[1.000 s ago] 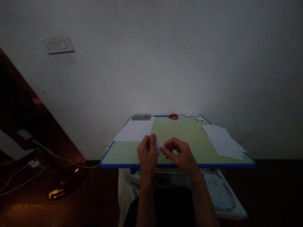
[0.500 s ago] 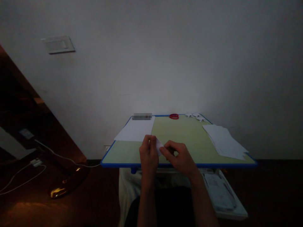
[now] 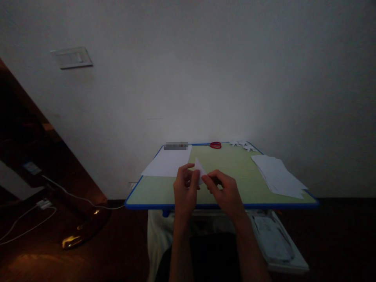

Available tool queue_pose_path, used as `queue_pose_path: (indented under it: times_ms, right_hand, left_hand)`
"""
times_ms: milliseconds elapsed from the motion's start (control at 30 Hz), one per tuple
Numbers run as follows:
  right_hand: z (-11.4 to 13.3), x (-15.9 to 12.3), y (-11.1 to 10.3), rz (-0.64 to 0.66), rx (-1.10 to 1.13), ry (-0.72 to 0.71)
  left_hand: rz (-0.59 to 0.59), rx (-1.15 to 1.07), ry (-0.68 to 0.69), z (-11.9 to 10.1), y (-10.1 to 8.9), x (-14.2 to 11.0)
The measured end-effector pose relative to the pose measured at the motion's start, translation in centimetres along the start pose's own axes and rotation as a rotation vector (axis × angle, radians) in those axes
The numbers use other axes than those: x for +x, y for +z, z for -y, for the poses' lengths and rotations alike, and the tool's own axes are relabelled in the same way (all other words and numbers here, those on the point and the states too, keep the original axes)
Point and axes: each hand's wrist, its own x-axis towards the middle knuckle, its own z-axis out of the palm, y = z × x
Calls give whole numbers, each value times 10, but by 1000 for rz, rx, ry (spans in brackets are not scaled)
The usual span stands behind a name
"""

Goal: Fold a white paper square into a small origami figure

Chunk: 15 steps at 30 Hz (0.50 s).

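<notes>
A small folded piece of white paper (image 3: pixel 200 169) with a pointed top is held between my two hands, above the near part of the table. My left hand (image 3: pixel 185 188) pinches its left side with the thumb in front. On its lower right edge, the thumb and forefinger of my right hand (image 3: pixel 225 192) are closed. The paper's lower part is partly hidden by my fingers. Behind my left hand lies a white sheet (image 3: pixel 169 162) on the table.
The green tabletop (image 3: pixel 223 162) has a blue rim. Red-handled scissors (image 3: pixel 216 145) and several folded white paper shapes (image 3: pixel 243 145) lie along its back edge. A stack of white paper (image 3: pixel 277 174) is at the right. An open drawer (image 3: pixel 293 261) sticks out below.
The folded paper has come up and now shows its pointed tip above my left fingers. The left fingers have loosened and shifted; my right hand has moved slightly to the right.
</notes>
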Motion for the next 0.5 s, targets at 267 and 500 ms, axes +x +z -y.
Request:
queue_pose_path:
  times_ms: [267,500]
  right_hand:
    - [-4,-1,0,-2,154,-47]
    - [2,0,-3,0,156,-98]
  left_hand:
    - [50,15,56,-4,-1,0]
    - [130,-44,55,-14,-5,-2]
